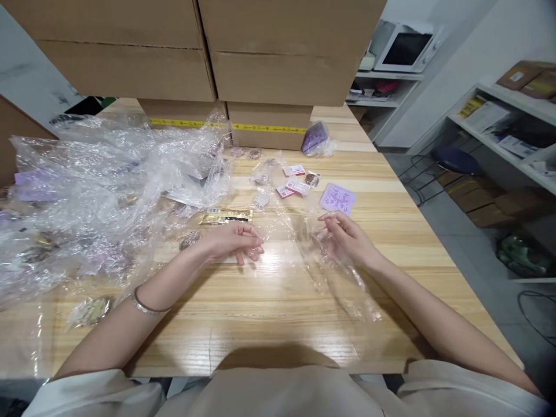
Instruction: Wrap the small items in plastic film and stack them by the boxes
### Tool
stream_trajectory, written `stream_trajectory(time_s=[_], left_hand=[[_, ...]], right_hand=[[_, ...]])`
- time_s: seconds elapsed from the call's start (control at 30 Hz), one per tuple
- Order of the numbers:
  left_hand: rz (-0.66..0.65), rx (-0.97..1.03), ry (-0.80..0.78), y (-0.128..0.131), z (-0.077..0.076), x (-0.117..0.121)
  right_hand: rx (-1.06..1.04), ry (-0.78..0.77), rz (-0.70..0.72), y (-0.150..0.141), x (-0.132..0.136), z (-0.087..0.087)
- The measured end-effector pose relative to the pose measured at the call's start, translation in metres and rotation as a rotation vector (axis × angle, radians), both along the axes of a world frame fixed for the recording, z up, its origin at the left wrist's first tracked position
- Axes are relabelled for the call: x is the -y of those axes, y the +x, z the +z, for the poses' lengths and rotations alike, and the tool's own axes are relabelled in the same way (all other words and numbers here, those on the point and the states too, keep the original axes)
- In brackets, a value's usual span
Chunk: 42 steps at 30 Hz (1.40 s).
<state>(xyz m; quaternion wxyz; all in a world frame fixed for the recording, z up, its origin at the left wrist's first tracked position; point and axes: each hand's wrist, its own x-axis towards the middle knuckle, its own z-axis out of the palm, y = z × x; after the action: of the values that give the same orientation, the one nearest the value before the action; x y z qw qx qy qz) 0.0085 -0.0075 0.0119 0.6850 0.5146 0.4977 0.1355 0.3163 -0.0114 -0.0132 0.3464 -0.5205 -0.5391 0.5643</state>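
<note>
A clear plastic bag [347,278], thin and crumpled, hangs from my right hand [347,236], whose thumb and fingers pinch its upper part. Its lower end trails on the wooden table. To the left, my left hand [237,240] is closed with curled fingers, close to the bag's faint left edge; what it grips is too transparent to make out. Behind the left hand lies a gold foil packet [226,216]. A lilac patterned square card [337,198] is just beyond my right hand. Small red-and-white packets [297,186] and a small dark-filled sachet [311,179] lie between and beyond the hands.
A large heap of clear plastic bags [130,156] covers the table's left side. Stacked cardboard boxes [269,75] stand at the back, beside a wrapped purple bundle [316,139]. A clear sachet [92,311] rests near my left forearm. Shelves with a microwave [406,49] stand back right.
</note>
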Motion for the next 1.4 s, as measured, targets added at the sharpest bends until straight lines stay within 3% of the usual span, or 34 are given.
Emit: stream_trajectory(time_s=[0.17,0.3,0.37,0.47,0.53,0.6,0.67,0.77,0.93,1.1,1.27,1.4], left_hand=[[-0.101,-0.097,-0.008,-0.03,-0.007,0.019],[-0.346,-0.378,0.037,-0.046,0.001,0.042],[-0.338,-0.692,0.313,-0.04,0.008,0.052],[-0.154,-1.105,0.936,-0.02,0.015,0.062],[-0.173,-1.149,1.317,-0.005,0.013,0.065],[-0.34,-1.051,1.624,0.006,0.007,0.065],[-0.537,-0.92,1.769,0.013,-0.004,0.064],[-0.704,-0.72,1.646,0.015,-0.021,0.064],[-0.759,-0.545,1.286,0.011,-0.044,0.072],[-0.726,-0.514,1.167,0.012,-0.047,0.083],[-0.719,-0.472,1.135,0.013,-0.047,0.085],[-0.701,-0.45,1.129,0.013,-0.048,0.084]], right_hand=[[0.13,-0.091,-0.067,0.048,-0.037,-0.013],[0.361,0.016,-0.035,0.078,-0.071,-0.016],[0.458,0.161,-0.085,0.081,-0.091,-0.01],[0.72,0.545,-0.061,0.067,-0.128,0.003],[0.84,0.713,0.086,0.046,-0.153,0.009],[0.918,0.773,0.221,0.02,-0.178,0.012],[1.021,0.773,0.331,-0.006,-0.199,0.012],[1.164,0.674,0.468,-0.036,-0.222,0.01],[1.231,0.578,0.488,-0.048,-0.232,0.015],[1.139,0.736,0.337,-0.034,-0.208,0.031],[1.15,0.607,0.512,-0.036,-0.172,0.032],[1.295,0.596,0.512,-0.044,-0.159,0.025]])
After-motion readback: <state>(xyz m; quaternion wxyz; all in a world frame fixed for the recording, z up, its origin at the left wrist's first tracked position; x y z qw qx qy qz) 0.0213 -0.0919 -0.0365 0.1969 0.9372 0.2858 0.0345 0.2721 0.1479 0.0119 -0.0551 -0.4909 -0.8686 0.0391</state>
